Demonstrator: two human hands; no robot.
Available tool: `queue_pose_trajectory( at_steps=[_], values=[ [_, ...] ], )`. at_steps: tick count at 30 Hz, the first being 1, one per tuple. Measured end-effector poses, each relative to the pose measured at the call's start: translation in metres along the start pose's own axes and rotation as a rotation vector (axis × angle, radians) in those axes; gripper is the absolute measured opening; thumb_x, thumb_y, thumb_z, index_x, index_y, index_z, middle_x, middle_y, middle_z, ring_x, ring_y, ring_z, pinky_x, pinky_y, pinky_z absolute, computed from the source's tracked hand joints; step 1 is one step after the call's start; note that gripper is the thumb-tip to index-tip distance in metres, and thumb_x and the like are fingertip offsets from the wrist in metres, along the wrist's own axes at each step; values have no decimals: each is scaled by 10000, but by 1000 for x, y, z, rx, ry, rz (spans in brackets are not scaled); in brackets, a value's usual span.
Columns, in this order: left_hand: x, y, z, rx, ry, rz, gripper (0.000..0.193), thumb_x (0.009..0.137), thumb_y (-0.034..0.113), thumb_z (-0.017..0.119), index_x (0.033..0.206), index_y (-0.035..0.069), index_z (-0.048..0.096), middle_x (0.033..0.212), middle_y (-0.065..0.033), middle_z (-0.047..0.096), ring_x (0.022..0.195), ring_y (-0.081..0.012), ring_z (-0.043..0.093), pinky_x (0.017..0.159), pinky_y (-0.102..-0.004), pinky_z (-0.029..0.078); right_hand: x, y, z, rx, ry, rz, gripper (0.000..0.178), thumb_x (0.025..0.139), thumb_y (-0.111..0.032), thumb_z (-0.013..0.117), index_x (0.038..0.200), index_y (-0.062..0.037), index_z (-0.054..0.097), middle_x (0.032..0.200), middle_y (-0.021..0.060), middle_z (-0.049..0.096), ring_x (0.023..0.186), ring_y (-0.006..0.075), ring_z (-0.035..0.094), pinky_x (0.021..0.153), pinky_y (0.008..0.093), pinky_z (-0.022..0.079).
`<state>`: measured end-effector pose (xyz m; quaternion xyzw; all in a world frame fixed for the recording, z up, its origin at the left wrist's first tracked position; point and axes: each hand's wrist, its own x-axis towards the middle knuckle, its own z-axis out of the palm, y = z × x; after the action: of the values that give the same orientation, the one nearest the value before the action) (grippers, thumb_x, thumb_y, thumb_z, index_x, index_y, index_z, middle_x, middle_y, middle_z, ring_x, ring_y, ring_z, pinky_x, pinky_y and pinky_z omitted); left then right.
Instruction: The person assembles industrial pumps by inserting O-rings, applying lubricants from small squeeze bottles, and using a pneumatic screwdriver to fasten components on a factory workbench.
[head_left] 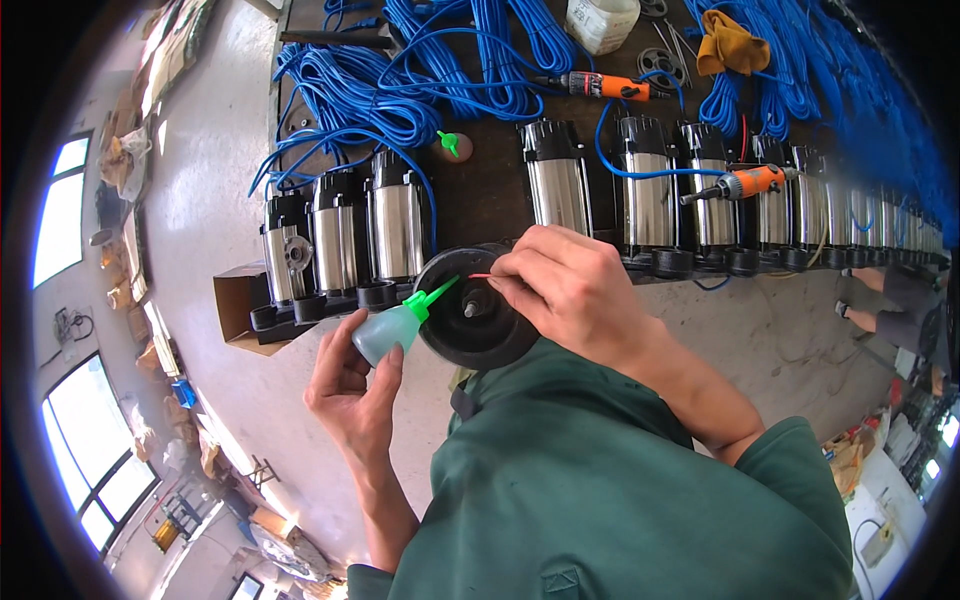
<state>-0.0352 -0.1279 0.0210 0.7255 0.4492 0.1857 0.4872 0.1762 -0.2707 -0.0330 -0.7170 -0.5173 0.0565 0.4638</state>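
In my left hand (352, 388) I hold the squeeze bottle (388, 334), loosely wrapped, its long axis slanting up-right, green nozzle (436, 293) pointing away from my grip over the round black part (462, 335) between my hands. My right hand (580, 290) pinches a thin red piece (480, 276) near the nozzle's tip.

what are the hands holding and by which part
Left hand: squeeze bottle, by its rounded body. Right hand: thin red piece, pinched behind its visible tip.
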Motion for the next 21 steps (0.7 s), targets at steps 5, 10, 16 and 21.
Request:
queue_pose_trajectory(
  at_steps=[5,10,16,21],
  values=[
    [0,1,2,-62,9,-19,443,828,-39,782,1256,-85,678,1060,-67,663,909,-114,667,806,-239,565,-2,-7,7,-102,-61,-17,112,842,-111,774,841,-80,666,823,40,570,776,224,632,620,353,536],
    [0,2,2,-160,7,-38,448,842,-32,777,1271,-92,662,1039,-91,689,878,-116,670,785,-251,574,2,-7,9,-75,4,-4,143,780,-37,818,851,-45,694,803,68,617,716,256,640,615,363,532],
    [1,2,1,-275,6,-70,455,851,-14,773,1286,-79,657,935,-96,718,770,-110,672,713,-246,573,0,-4,8,-93,-32,-45,137,782,-31,812,849,-42,693,805,72,619,714,264,638,623,374,530],
    [4,-6,0,-377,12,-93,447,867,26,761,1288,-82,654,966,-128,725,760,-132,681,686,-269,582,10,-12,5,-113,-34,-61,127,787,-29,801,853,-41,693,818,76,622,732,264,640,639,373,533]
  ],
)
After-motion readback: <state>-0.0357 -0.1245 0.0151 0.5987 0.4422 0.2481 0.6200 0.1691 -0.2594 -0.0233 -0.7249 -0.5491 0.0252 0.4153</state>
